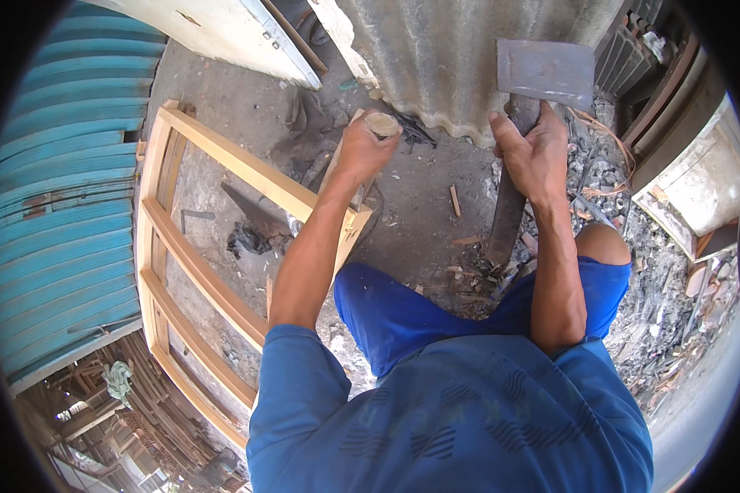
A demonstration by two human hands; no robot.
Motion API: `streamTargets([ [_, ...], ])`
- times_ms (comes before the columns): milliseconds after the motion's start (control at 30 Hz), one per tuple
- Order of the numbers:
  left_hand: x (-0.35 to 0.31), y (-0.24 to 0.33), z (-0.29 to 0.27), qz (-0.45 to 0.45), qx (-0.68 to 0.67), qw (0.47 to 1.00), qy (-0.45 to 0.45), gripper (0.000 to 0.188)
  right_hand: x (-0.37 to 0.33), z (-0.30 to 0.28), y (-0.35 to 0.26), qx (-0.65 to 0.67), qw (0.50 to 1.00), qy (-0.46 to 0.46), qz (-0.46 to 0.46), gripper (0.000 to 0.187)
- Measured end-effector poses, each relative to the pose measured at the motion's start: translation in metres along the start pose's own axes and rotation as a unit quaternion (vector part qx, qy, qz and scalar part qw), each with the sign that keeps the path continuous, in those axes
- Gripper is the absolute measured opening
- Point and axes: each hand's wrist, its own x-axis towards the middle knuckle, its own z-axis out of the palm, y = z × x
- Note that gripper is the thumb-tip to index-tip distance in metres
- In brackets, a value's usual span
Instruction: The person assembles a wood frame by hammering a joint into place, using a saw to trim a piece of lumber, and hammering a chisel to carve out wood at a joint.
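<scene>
My right hand (536,154) is closed round the dark handle of a mallet (545,70), close under its broad grey rectangular head. The head is raised on the far side of the hand, and the handle runs back toward my knee. In my left hand (362,152), fingers wrapped round it, is a wooden handle (381,124) with a round, pale, worn end facing up. Whatever continues below that fist is mostly hidden. My left forearm passes over the near corner of a pale wooden frame (242,164), which has several crossbars and notched wood at that corner.
Blue-green corrugated metal (66,197) borders the left side. Grey corrugated sheet (444,66) stands ahead, beside a white panel (222,33). Rubble and wood scraps (641,304) cover the ground at right, near a leaning whitish panel (699,181). Stacked timber (156,411) lies lower left.
</scene>
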Motion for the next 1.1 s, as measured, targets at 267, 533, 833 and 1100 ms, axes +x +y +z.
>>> streamTargets([
  [267,-0.001,0.007,0.012,-0.004,0.038,0.997,-0.064,0.025,-0.007,0.051,0.06,-0.307,0.917,-0.254,0.014,0.048],
  [533,0.009,0.009,0.019,-0.047,0.016,0.979,-0.196,0.043,0.006,0.038,0.066,-0.18,0.983,-0.024,-0.029,0.033],
  [833,0.003,0.023,0.018,-0.081,0.029,0.969,-0.231,0.046,-0.003,0.036,0.077,-0.178,0.974,-0.118,0.082,0.034],
  [1100,-0.006,0.019,0.008,-0.053,0.062,0.971,-0.227,0.047,-0.021,0.05,0.087,-0.271,0.923,-0.253,0.104,0.041],
])
